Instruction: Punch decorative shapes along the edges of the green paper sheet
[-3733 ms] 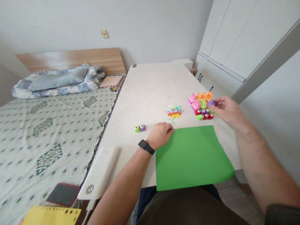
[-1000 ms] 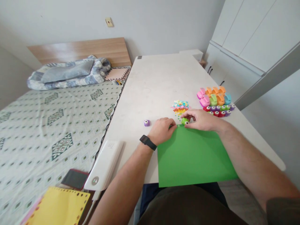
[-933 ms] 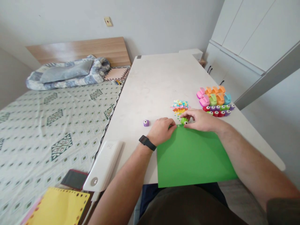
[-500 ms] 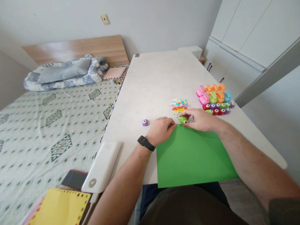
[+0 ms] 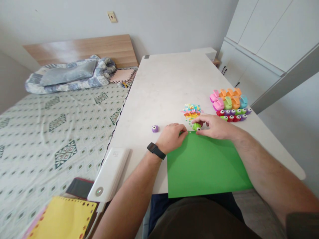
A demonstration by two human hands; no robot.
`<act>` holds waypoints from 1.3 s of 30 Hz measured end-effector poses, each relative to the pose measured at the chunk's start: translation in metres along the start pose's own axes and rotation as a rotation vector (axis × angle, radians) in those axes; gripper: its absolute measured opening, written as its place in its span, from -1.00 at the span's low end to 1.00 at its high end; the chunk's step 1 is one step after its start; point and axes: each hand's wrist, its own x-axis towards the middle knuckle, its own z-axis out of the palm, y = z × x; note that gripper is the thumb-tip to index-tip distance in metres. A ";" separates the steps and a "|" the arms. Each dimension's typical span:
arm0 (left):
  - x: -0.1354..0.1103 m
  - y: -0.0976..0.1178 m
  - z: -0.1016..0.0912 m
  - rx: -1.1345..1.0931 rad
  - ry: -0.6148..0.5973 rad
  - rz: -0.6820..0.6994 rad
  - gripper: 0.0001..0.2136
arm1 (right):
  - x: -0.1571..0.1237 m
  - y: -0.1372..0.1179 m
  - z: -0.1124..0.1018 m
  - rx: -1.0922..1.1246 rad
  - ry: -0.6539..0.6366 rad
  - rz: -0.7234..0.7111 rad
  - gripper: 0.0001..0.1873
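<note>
A green paper sheet (image 5: 204,164) lies at the near edge of the white table (image 5: 164,83). My left hand (image 5: 171,136), with a black watch on its wrist, presses down on the sheet's far left corner. My right hand (image 5: 215,126) grips a small green punch (image 5: 196,126) set on the sheet's far edge. A pile of coloured paper bits (image 5: 191,111) lies just beyond the punch. A small purple punch (image 5: 155,128) sits alone to the left of my left hand.
A cluster of coloured punches (image 5: 230,104) stands at the table's right edge. A white device (image 5: 108,176) lies at the near left corner. On the bed (image 5: 57,129) to the left are a phone (image 5: 79,187), a yellow sheet (image 5: 62,220) and a folded blanket (image 5: 69,73).
My right hand left the cluster of punches, and now holds the green punch, which stood next to the purple one, at the green sheet's far edge. In the last second both hands barely moved.
</note>
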 end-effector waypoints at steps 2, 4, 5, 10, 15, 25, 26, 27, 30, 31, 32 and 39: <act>0.000 0.000 0.000 0.000 -0.001 -0.002 -0.84 | 0.000 0.001 0.000 0.001 0.003 -0.002 -0.53; 0.000 0.000 0.000 0.003 -0.001 -0.001 -0.84 | -0.001 0.001 0.000 0.003 0.007 -0.002 -0.54; 0.000 0.000 0.000 0.004 0.000 0.000 -0.84 | -0.001 0.001 0.000 0.002 0.015 -0.004 -0.54; 0.000 -0.001 0.001 0.007 -0.002 -0.005 -0.83 | -0.002 -0.003 0.000 0.009 0.037 -0.014 -0.54; 0.000 -0.002 0.002 0.008 0.002 -0.008 -0.83 | -0.002 -0.003 0.003 0.026 0.036 -0.008 -0.54; 0.001 -0.001 0.002 0.006 0.005 0.014 -0.84 | -0.001 0.000 0.005 -0.017 0.027 -0.042 -0.52; 0.001 -0.001 0.002 0.006 0.003 0.014 -0.83 | -0.001 -0.001 0.006 -0.017 0.030 -0.042 -0.52; 0.001 -0.001 0.002 0.005 0.001 0.013 -0.83 | -0.001 -0.001 0.006 -0.019 0.035 -0.041 -0.52; 0.001 0.000 0.001 0.002 -0.001 0.011 -0.83 | -0.001 -0.001 0.006 -0.027 0.040 -0.040 -0.51; 0.001 0.000 0.001 0.002 -0.001 0.012 -0.83 | -0.001 -0.001 0.006 -0.030 0.039 -0.039 -0.51; 0.001 0.000 0.001 0.002 -0.001 0.012 -0.83 | -0.001 -0.001 0.006 -0.032 0.037 -0.039 -0.51; 0.001 0.000 0.002 0.002 0.004 0.016 -0.84 | -0.001 0.003 0.008 -0.046 0.056 -0.072 -0.53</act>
